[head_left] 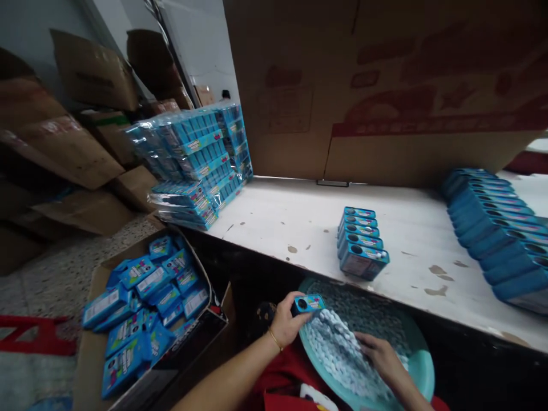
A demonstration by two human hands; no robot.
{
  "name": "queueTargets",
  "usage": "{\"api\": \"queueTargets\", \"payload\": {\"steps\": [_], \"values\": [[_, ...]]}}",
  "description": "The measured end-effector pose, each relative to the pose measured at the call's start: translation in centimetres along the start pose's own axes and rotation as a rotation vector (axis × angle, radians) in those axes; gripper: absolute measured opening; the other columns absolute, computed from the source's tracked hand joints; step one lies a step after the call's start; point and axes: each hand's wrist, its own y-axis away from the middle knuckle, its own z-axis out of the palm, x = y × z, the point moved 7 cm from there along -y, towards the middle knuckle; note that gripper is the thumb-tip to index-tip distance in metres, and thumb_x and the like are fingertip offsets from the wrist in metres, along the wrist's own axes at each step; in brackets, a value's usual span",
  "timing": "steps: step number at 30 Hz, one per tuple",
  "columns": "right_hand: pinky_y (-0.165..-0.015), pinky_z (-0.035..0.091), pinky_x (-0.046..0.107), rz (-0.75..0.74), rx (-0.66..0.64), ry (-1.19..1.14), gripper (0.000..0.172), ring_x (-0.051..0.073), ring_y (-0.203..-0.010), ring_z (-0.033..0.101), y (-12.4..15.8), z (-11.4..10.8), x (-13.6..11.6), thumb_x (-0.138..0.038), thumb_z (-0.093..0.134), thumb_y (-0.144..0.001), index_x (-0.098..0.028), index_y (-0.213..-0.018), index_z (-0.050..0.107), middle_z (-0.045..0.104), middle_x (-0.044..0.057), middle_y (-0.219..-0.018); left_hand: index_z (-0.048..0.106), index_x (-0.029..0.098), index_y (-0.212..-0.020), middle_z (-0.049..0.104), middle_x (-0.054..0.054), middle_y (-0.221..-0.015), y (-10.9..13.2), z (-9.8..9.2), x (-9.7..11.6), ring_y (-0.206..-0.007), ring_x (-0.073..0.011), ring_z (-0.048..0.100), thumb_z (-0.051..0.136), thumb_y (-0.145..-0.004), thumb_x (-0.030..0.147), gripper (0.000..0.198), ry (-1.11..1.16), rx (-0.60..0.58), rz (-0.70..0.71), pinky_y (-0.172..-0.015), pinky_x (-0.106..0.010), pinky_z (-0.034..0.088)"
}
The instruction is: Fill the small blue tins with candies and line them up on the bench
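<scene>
My left hand [286,323] is closed around a small blue box [309,303] with a printed face and a dark round spot, held over the left rim of a teal plastic basin [422,365]. A heap of small pale pieces [338,354] fills the basin; their kind is too blurred to name. Down at the right side of this heap, my right hand [381,355] has its fingers drawn together among the pieces. Its fingertips are partly hidden, so whatever they pinch does not show. Several similar blue boxes [363,260] stand in a short row on the white table just beyond.
An open carton [96,348] of loose blue boxes is at the left. Shrink-wrapped stacks [201,154] stand on the white table's [274,214] far left, and a long row of boxes [500,234] lines its right. Behind rises a large cardboard panel [291,142].
</scene>
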Motion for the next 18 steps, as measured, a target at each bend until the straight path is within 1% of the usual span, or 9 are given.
{"api": "queueTargets", "payload": {"steps": [2,4,6,8,10,13,15,18], "values": [[-0.052,0.045,0.028,0.045,-0.034,-0.022,0.034,0.02,-0.055,0.058,1.1,-1.9,-1.6,-0.034,0.045,-0.055,-0.019,-0.073,0.071,0.066,0.004,-0.062,0.054,0.021,-0.099,0.06,-0.002,-0.09,-0.1,0.2,0.0,-0.084,-0.0172,0.053,0.062,-0.062,0.023,0.038,-0.02,-0.003,-0.013,-0.077,-0.028,0.041],[-0.046,0.043,0.027,0.039,-0.056,0.016,0.032,0.018,-0.049,0.054,2.0,-3.7,-3.9,-0.034,0.047,-0.056,-0.021,-0.072,0.071,0.064,0.004,-0.059,0.054,0.022,-0.099,0.06,-0.003,-0.091,-0.4,0.8,-0.2,-0.086,-0.0182,0.053,0.062,-0.061,0.022,0.038,-0.072,-0.019,-0.029,-0.078,-0.029,0.04],[-0.049,0.043,0.027,-0.044,-0.09,0.096,0.027,0.019,-0.053,0.055,2.7,-4.9,-7.0,-0.031,0.048,-0.056,-0.024,-0.069,0.07,0.065,0.003,-0.061,0.056,0.023,-0.098,0.06,-0.004,-0.092,-0.6,2.0,-0.5,-0.087,-0.019,0.053,0.061,-0.061,0.021,0.037,-0.148,-0.057,-0.039,-0.079,-0.029,0.039],[-0.055,0.044,0.026,-0.15,-0.12,0.233,0.023,0.02,-0.061,0.058,3.2,-5.3,-10.2,-0.026,0.047,-0.057,-0.026,-0.063,0.069,0.066,0.003,-0.065,0.056,0.023,-0.098,0.06,-0.004,-0.093,-0.8,3.4,-0.6,-0.089,-0.0195,0.053,0.06,-0.06,0.019,0.038,-0.226,-0.103,-0.036,-0.08,-0.03,0.039],[-0.059,0.043,0.025,-0.21,-0.117,0.437,0.024,0.019,-0.066,0.059,3.5,-5.2,-12.6,-0.02,0.043,-0.06,-0.025,-0.059,0.067,0.066,0.002,-0.066,0.056,0.022,-0.101,0.059,-0.004,-0.097,-0.8,4.6,-0.5,-0.092,-0.02,0.052,0.059,-0.058,0.017,0.043,-0.293,-0.156,-0.009,-0.082,-0.031,0.038],[-0.057,0.04,0.024,-0.22,-0.035,0.777,0.029,0.018,-0.065,0.06,3.3,-4.1,-14.3,-0.011,0.039,-0.064,-0.022,-0.061,0.065,0.066,0.004,-0.067,0.055,0.02,-0.103,0.059,-0.005,-0.1,-0.7,6.2,-0.2,-0.093,-0.0215,0.05,0.059,-0.056,0.015,0.048,-0.388,-0.235,0.012,-0.083,-0.033,0.037],[-0.057,0.039,0.023,-0.262,0.024,0.96,0.029,0.018,-0.066,0.061,3.1,-2.6,-15.0,-0.007,0.039,-0.067,-0.02,-0.067,0.065,0.066,0.006,-0.07,0.055,0.019,-0.103,0.059,-0.006,-0.099,-0.5,6.8,-0.2,-0.092,-0.0218,0.05,0.06,-0.056,0.016,0.047,-0.427,-0.262,0.006,-0.081,-0.033,0.037],[-0.059,0.039,0.023,-0.418,0.091,1.12,0.028,0.018,-0.069,0.061,3.2,0.0,-16.1,-0.003,0.04,-0.069,-0.017,-0.071,0.063,0.065,0.009,-0.074,0.055,0.02,-0.103,0.059,-0.006,-0.101,-0.2,7.3,-0.1,-0.094,-0.022,0.049,0.06,-0.057,0.018,0.046,-0.429,-0.247,0.021,-0.083,-0.034,0.037]]}}
